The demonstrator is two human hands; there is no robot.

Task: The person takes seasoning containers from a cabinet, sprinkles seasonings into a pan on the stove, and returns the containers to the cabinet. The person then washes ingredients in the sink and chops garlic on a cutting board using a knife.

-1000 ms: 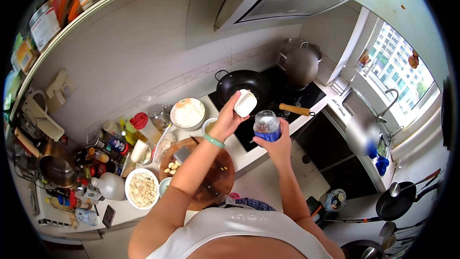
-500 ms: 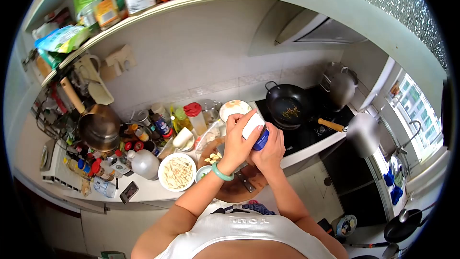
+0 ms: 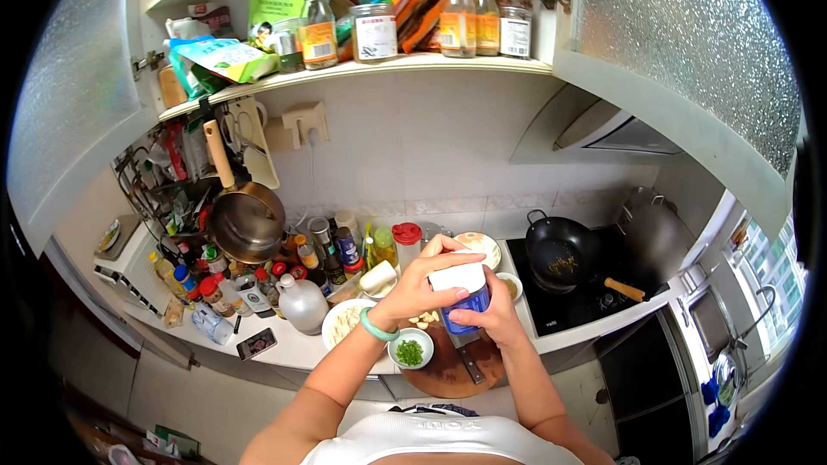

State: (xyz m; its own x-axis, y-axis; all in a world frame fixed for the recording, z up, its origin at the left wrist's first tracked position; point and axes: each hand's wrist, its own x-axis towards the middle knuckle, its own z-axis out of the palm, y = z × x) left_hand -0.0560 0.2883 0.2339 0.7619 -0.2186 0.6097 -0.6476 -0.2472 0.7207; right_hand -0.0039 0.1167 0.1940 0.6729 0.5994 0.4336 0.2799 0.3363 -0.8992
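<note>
In the middle of the view, my left hand [image 3: 419, 288] has its fingers wrapped round the white lid [image 3: 457, 276], which sits on top of a jar with a blue label [image 3: 466, 310]. My right hand [image 3: 497, 313] grips the jar's body from the right. Below them lie a round wooden board [image 3: 444, 372], a knife [image 3: 471, 363] and pale garlic-like pieces [image 3: 424, 319]. A small bowl of chopped greens [image 3: 410, 349] stands just left of the board, beside a white bowl of pale strips [image 3: 345, 320].
A black wok [image 3: 561, 251] rests on the stove [image 3: 551, 314] at the right. Bottles and a white jug [image 3: 302, 304] crowd the counter's left. Above, an open cabinet shelf [image 3: 362, 71] holds jars, with frosted doors [image 3: 689, 43] swung out. A saucepan [image 3: 246, 222] hangs left.
The view has swung left and up to the open cabinet. My left hand has brought the lid onto the jar, which was uncovered at first. Both hands have moved from beside the stove to above the board.
</note>
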